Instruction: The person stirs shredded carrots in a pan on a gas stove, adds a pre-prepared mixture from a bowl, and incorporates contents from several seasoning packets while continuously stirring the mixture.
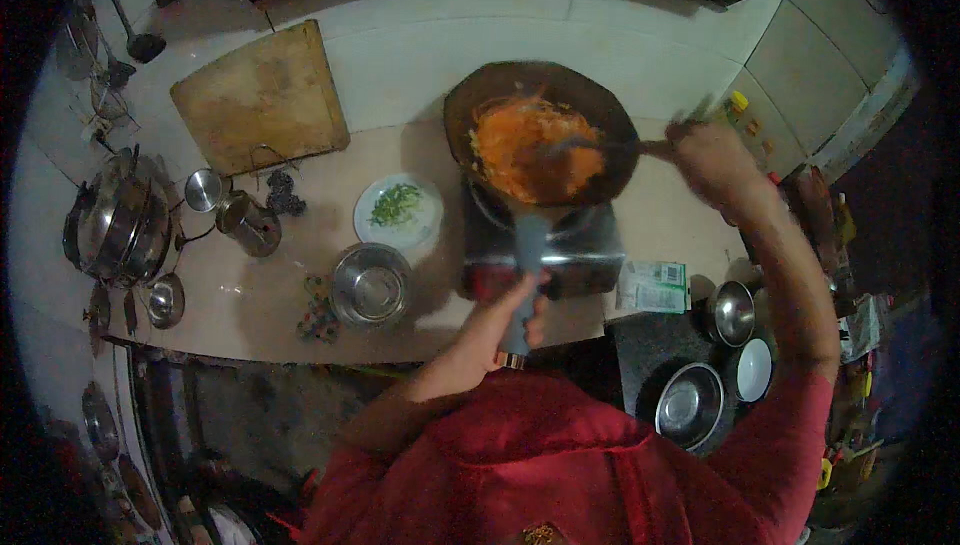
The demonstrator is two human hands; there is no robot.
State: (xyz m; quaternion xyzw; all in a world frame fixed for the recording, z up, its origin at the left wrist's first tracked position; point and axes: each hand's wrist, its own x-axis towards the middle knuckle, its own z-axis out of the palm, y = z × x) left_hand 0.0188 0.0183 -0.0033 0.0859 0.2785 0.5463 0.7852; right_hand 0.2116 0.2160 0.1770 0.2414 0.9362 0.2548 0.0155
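Observation:
My left hand (517,316) is wrapped around the grey handle (531,245) of a dark wok (619,114). The wok rests on a single-burner cooktop (540,264) and tilts so that its inside faces me. Orange, shredded-looking food (517,132) covers the middle of the pan; its exact kind is unclear. In my right hand (712,159) is the shaft of a cooking spatula (649,146), which reaches in from the right. The spatula's head lies in the food, blurred and partly hidden.
Left of the cooktop are a plate of chopped greens (397,207) and a steel bowl (370,286). A wooden cutting board (262,99) leans on the wall. A printed packet (654,287) lies at right, with metal bowls (690,406) and a white bowl (754,370) below it.

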